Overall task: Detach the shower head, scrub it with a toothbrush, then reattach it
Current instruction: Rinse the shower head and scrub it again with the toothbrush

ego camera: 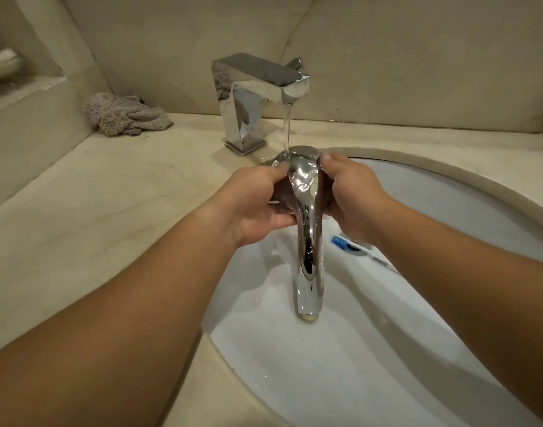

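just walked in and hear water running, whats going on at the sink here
A person is rinsing a detached chrome shower head under the running faucet. The left hand and right hand grip its head end from either side, with the handle pointing back toward the person over the white sink. A blue toothbrush lies in the basin beside the right wrist, not in use. A crumpled grey cloth sits on the counter.

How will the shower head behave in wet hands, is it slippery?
Probably slippery: the shower head is smooth chrome with water running over it. It looks rigid, not floppy. Both hands, left and right, grip its wide end, which suggests it needs a firm hold.
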`<state>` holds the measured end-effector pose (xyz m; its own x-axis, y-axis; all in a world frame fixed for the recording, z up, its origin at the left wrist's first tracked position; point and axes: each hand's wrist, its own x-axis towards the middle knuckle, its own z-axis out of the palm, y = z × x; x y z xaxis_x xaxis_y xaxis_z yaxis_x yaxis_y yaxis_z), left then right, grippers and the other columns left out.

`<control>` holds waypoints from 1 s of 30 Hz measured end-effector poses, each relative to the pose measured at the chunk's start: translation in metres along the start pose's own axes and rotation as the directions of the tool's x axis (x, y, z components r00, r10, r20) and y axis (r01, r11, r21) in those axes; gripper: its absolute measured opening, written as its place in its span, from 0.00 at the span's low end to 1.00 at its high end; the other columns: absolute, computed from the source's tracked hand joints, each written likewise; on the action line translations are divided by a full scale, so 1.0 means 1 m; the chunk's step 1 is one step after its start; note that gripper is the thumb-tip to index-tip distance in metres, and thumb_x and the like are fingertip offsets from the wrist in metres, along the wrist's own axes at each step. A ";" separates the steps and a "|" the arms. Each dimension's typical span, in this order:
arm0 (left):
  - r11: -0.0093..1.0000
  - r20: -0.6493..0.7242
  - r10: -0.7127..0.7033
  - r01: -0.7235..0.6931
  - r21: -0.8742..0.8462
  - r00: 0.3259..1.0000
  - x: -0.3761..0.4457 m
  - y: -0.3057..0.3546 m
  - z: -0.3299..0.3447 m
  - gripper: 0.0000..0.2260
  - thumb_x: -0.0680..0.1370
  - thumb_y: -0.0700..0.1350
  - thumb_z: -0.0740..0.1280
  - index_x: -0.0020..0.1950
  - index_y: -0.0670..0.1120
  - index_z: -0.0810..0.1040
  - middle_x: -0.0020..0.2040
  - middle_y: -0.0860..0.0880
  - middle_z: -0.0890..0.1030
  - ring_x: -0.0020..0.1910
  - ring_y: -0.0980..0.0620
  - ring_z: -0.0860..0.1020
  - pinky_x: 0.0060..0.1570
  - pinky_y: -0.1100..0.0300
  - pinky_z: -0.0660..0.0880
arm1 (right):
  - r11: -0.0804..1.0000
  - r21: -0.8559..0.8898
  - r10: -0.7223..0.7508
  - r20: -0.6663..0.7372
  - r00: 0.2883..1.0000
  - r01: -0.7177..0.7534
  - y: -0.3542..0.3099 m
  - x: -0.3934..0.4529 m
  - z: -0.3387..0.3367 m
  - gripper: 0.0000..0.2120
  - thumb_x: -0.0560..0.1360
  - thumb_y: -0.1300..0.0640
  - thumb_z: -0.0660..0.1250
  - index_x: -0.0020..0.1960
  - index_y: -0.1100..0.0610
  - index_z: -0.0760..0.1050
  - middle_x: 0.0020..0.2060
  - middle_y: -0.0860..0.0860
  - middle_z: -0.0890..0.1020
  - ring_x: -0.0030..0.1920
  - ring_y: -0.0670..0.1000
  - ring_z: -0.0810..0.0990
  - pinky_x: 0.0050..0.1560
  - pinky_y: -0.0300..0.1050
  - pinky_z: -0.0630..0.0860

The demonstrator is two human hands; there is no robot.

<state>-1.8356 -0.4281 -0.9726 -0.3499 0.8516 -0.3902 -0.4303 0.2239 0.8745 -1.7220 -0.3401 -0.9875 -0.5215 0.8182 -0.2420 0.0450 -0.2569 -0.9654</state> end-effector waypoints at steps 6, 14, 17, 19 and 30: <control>0.996 -0.026 -0.032 0.030 -0.082 0.999 0.000 0.002 -0.001 0.18 0.87 0.51 0.57 0.64 0.43 0.82 0.53 0.45 0.85 0.52 0.45 0.85 0.52 0.43 0.83 | 0.672 -0.670 -0.449 -0.029 0.893 0.316 0.011 -0.001 0.014 0.30 0.75 0.35 0.60 0.68 0.53 0.65 0.61 0.51 0.73 0.59 0.52 0.74 0.57 0.51 0.74; 0.986 -0.074 0.013 -0.025 -0.164 0.997 -0.001 0.007 -0.003 0.19 0.87 0.51 0.54 0.65 0.47 0.82 0.60 0.46 0.85 0.59 0.45 0.83 0.51 0.46 0.81 | 0.368 -0.871 -0.527 0.092 0.845 0.325 -0.003 0.002 0.030 0.34 0.75 0.33 0.56 0.72 0.54 0.59 0.61 0.53 0.69 0.60 0.55 0.71 0.54 0.50 0.71; 0.970 -0.081 0.023 -0.042 -0.239 0.996 -0.001 0.007 -0.002 0.20 0.88 0.51 0.53 0.66 0.44 0.80 0.55 0.44 0.84 0.54 0.44 0.84 0.50 0.46 0.83 | 0.546 -0.784 -0.503 -0.026 0.864 0.295 -0.014 0.010 0.037 0.20 0.81 0.43 0.52 0.66 0.54 0.66 0.53 0.52 0.69 0.54 0.57 0.74 0.48 0.50 0.69; 0.968 -0.081 0.042 -0.061 -0.245 0.996 -0.002 0.007 -0.001 0.20 0.88 0.51 0.53 0.67 0.44 0.80 0.55 0.44 0.85 0.51 0.45 0.85 0.46 0.47 0.84 | 0.581 -0.755 -0.528 -0.065 0.847 0.304 -0.011 0.011 0.041 0.19 0.82 0.46 0.52 0.68 0.54 0.66 0.56 0.52 0.70 0.56 0.57 0.74 0.48 0.48 0.67; 0.961 -0.105 0.160 -0.179 -0.209 0.982 -0.001 0.006 0.002 0.16 0.88 0.48 0.57 0.63 0.41 0.80 0.57 0.40 0.87 0.59 0.39 0.84 0.61 0.35 0.78 | 0.738 -0.606 -0.315 0.082 0.946 0.298 0.069 -0.035 0.004 0.25 0.75 0.33 0.58 0.63 0.49 0.69 0.45 0.48 0.82 0.43 0.49 0.81 0.43 0.47 0.78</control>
<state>-1.8365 -0.4267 -0.9670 -0.4995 0.8222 -0.2730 -0.5245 -0.0362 0.8506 -1.7039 -0.3890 -1.0454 -0.5771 0.8124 0.0830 0.3939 0.3660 -0.8431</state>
